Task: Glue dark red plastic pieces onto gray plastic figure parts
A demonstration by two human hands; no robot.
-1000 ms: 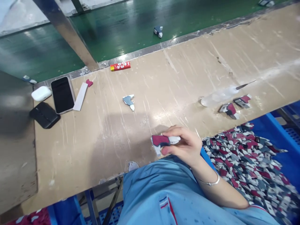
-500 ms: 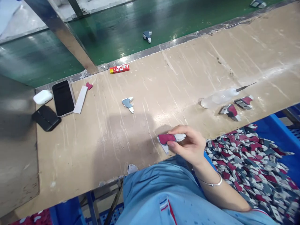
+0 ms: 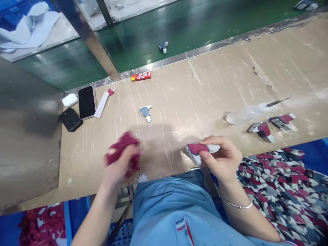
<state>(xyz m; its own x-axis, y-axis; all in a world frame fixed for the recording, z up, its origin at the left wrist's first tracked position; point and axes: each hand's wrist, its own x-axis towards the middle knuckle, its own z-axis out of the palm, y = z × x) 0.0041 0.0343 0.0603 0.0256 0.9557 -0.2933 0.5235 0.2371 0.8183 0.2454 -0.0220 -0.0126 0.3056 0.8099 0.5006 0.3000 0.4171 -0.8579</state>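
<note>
Right hand: maroon-and-white piece

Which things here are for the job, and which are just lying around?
Probably for the job:
maroon bunch in the left hand
maroon-and-white part in the right hand
needle-tipped bottle
heaped parts

Probably just lying about:
phone
white earbud case
black case
red-and-yellow packet

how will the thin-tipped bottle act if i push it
The bottle lies on its side and looks rounded, so it may roll. It looks translucent, suggesting light, squeezable plastic. The thin, projecting tip could snag.
</note>
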